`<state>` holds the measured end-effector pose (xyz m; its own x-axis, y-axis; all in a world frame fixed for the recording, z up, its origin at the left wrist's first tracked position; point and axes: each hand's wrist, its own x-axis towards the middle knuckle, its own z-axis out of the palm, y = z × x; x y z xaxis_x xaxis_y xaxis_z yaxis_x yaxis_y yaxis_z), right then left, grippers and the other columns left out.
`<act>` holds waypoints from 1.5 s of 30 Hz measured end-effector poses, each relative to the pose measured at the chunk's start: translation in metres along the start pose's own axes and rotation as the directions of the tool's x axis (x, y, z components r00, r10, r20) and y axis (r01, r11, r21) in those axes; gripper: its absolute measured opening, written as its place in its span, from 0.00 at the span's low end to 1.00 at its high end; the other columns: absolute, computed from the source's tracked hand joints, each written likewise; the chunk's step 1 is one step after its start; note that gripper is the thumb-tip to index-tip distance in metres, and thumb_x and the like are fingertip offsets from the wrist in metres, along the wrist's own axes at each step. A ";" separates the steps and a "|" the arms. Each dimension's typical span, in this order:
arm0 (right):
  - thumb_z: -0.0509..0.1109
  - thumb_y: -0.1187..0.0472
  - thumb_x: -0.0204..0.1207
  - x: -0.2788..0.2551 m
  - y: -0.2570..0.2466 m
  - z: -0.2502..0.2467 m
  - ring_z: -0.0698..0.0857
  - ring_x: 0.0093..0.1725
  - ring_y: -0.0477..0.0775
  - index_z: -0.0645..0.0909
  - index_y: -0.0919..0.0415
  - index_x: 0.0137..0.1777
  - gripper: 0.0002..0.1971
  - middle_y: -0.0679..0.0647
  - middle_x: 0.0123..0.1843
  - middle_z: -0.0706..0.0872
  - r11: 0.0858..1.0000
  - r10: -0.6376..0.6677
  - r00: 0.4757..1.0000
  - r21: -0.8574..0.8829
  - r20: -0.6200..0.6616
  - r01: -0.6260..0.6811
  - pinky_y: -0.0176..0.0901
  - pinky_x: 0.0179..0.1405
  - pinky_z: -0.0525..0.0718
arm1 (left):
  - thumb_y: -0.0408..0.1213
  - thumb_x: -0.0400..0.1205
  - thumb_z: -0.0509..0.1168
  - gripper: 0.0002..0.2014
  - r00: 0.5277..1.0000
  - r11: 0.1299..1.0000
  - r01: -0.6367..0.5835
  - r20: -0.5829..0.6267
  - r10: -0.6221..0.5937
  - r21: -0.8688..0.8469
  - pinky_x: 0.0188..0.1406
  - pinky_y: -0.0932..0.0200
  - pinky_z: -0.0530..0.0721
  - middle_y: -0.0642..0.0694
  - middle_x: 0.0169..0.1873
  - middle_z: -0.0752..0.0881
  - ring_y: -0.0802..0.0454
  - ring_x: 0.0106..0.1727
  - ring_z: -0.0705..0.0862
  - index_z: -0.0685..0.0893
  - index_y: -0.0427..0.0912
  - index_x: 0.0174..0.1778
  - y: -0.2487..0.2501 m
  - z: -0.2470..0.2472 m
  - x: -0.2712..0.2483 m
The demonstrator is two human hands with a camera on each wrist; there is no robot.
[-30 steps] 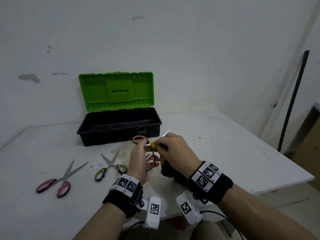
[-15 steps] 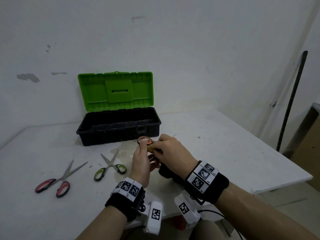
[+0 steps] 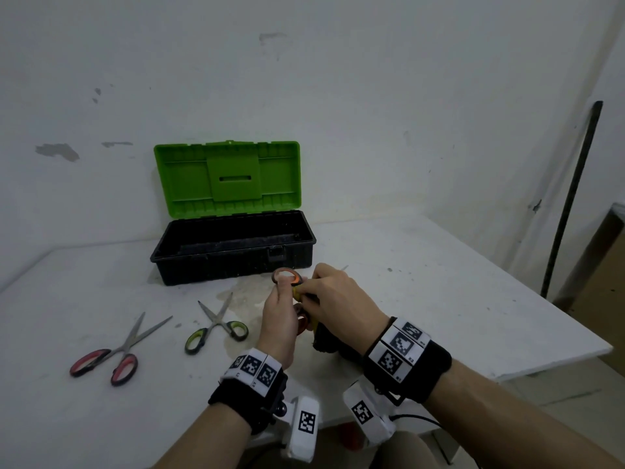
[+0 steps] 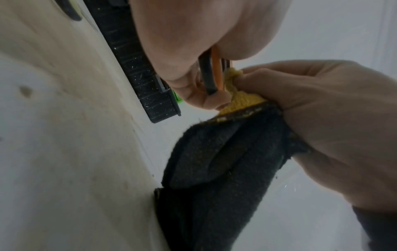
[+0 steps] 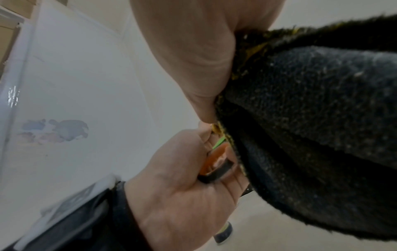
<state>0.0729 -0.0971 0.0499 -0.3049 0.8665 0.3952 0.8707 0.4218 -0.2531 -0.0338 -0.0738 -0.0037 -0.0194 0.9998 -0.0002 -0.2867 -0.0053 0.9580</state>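
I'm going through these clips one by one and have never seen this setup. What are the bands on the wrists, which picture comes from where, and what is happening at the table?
There is no machine here. A person works with two bare hands, and each wrist carries a marker band and a small camera. The wide picture comes from a camera worn on the head, looking down. The two close, tilted pictures look along each hand from its wrist. The left hand grips orange-handled scissors by the handles. The right hand pinches a black and yellow cloth right beside them, probably to wipe them. On the white table lie red-handled scissors and green-handled scissors, both spread open. Behind them stands a black toolbox with its green lid raised.
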 end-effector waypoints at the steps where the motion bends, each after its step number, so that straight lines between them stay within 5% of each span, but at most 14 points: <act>1: 0.65 0.60 0.81 0.000 -0.001 0.001 0.80 0.37 0.59 0.89 0.58 0.51 0.10 0.55 0.43 0.74 1.000 -0.014 1.000 0.009 -0.013 0.014 0.54 0.37 0.83 | 0.57 0.90 0.50 0.24 1.000 1.000 0.003 -0.004 -0.003 0.003 0.30 0.50 0.85 0.37 0.44 0.91 0.41 0.40 0.90 0.86 0.45 0.54 0.000 0.001 -0.001; 3: 0.65 0.60 0.82 -0.001 0.000 0.002 0.80 0.37 0.59 0.89 0.57 0.52 0.10 0.55 0.43 0.75 1.000 -0.018 1.000 0.016 -0.020 0.018 0.53 0.37 0.82 | 0.56 0.91 0.50 0.24 1.000 1.000 -0.012 -0.009 0.012 0.019 0.30 0.51 0.86 0.38 0.47 0.91 0.42 0.42 0.91 0.86 0.44 0.55 0.001 0.001 0.000; 8: 0.68 0.59 0.81 -0.004 0.011 -0.005 0.81 0.39 0.57 0.91 0.58 0.52 0.10 0.55 0.43 0.78 0.997 0.031 0.996 0.071 -0.089 -0.025 0.51 0.37 0.82 | 0.50 0.92 0.50 0.21 0.998 0.996 -0.053 -0.029 0.055 0.067 0.21 0.56 0.78 0.37 0.49 0.86 0.50 0.27 0.85 0.82 0.39 0.56 0.005 -0.006 0.003; 12: 0.70 0.59 0.80 -0.005 0.008 -0.002 0.81 0.40 0.58 0.91 0.57 0.54 0.09 0.57 0.43 0.80 0.994 -0.004 0.997 0.111 -0.076 0.013 0.52 0.39 0.83 | 0.50 0.92 0.49 0.20 0.997 0.993 -0.067 -0.022 0.069 0.094 0.23 0.57 0.82 0.38 0.48 0.88 0.49 0.36 0.86 0.83 0.42 0.55 0.005 -0.001 0.000; 18: 0.71 0.60 0.78 -0.004 0.022 -0.010 0.82 0.41 0.53 0.91 0.53 0.52 0.08 0.51 0.42 0.78 0.989 0.062 0.993 0.140 -0.096 -0.048 0.48 0.42 0.82 | 0.50 0.92 0.50 0.22 0.997 1.000 -0.009 -0.072 0.008 -0.011 0.24 0.53 0.86 0.36 0.42 0.88 0.48 0.26 0.85 0.82 0.36 0.56 0.004 -0.003 0.004; 23: 0.71 0.59 0.78 -0.010 0.016 -0.003 0.82 0.42 0.51 0.91 0.53 0.54 0.09 0.52 0.43 0.80 0.988 -0.006 1.000 0.155 -0.012 0.008 0.41 0.43 0.80 | 0.55 0.91 0.48 0.26 0.998 0.999 0.039 -0.059 -0.038 0.012 0.30 0.49 0.90 0.34 0.46 0.90 0.38 0.42 0.91 0.84 0.38 0.57 0.001 -0.001 0.005; 27: 0.70 0.57 0.80 -0.011 0.016 -0.005 0.82 0.43 0.50 0.90 0.51 0.55 0.09 0.51 0.47 0.81 0.984 -0.067 0.996 0.168 0.050 0.058 0.43 0.44 0.82 | 0.57 0.91 0.47 0.27 0.997 0.997 0.020 -0.077 -0.014 0.075 0.22 0.55 0.82 0.40 0.34 0.87 0.45 0.31 0.86 0.84 0.39 0.53 0.001 -0.003 0.003; 32: 0.65 0.56 0.84 -0.008 0.019 -0.008 0.81 0.46 0.55 0.88 0.51 0.54 0.10 0.50 0.51 0.77 0.997 -0.080 0.995 -0.015 0.058 0.081 0.52 0.38 0.82 | 0.54 0.92 0.47 0.25 0.998 0.998 -0.021 -0.065 0.025 0.058 0.23 0.54 0.78 0.47 0.23 0.78 0.52 0.21 0.81 0.83 0.38 0.53 0.004 -0.001 0.001; 35: 0.67 0.59 0.82 -0.007 0.018 -0.012 0.81 0.45 0.56 0.88 0.52 0.52 0.08 0.52 0.51 0.78 0.993 -0.116 0.993 -0.031 0.001 0.116 0.51 0.35 0.81 | 0.55 0.91 0.47 0.25 0.998 0.999 -0.011 -0.062 0.014 0.042 0.22 0.55 0.77 0.40 0.28 0.79 0.52 0.21 0.81 0.83 0.39 0.55 0.004 0.000 0.001; 38: 0.69 0.61 0.79 -0.012 0.011 -0.006 0.79 0.43 0.54 0.88 0.50 0.52 0.08 0.53 0.51 0.78 0.979 -0.199 0.979 -0.032 0.043 0.200 0.49 0.32 0.80 | 0.57 0.91 0.47 0.27 1.000 0.999 -0.018 -0.024 0.019 0.047 0.23 0.53 0.79 0.27 0.40 0.86 0.40 0.31 0.84 0.84 0.40 0.55 0.000 0.003 0.002; 43: 0.69 0.63 0.78 -0.009 0.025 -0.009 0.79 0.45 0.56 0.87 0.53 0.50 0.07 0.53 0.51 0.77 0.986 -0.139 0.990 -0.090 0.032 0.141 0.53 0.36 0.80 | 0.56 0.90 0.50 0.25 0.999 0.999 0.021 -0.036 -0.020 0.028 0.22 0.55 0.77 0.39 0.29 0.78 0.49 0.24 0.79 0.83 0.39 0.56 -0.003 0.002 0.001; 45: 0.69 0.62 0.78 -0.010 0.020 -0.008 0.78 0.45 0.54 0.87 0.51 0.50 0.07 0.52 0.51 0.77 0.984 -0.162 0.986 -0.063 0.028 0.164 0.52 0.35 0.81 | 0.57 0.90 0.49 0.26 1.000 1.000 0.017 -0.025 -0.016 0.027 0.23 0.54 0.78 0.33 0.33 0.82 0.44 0.27 0.82 0.84 0.40 0.56 -0.004 0.004 0.002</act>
<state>0.0966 -0.0995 0.0473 -0.4531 0.7938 0.4058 0.8314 0.5405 -0.1290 -0.0291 -0.0719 -0.0068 -0.0388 0.9990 -0.0226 -0.2612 0.0117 0.9652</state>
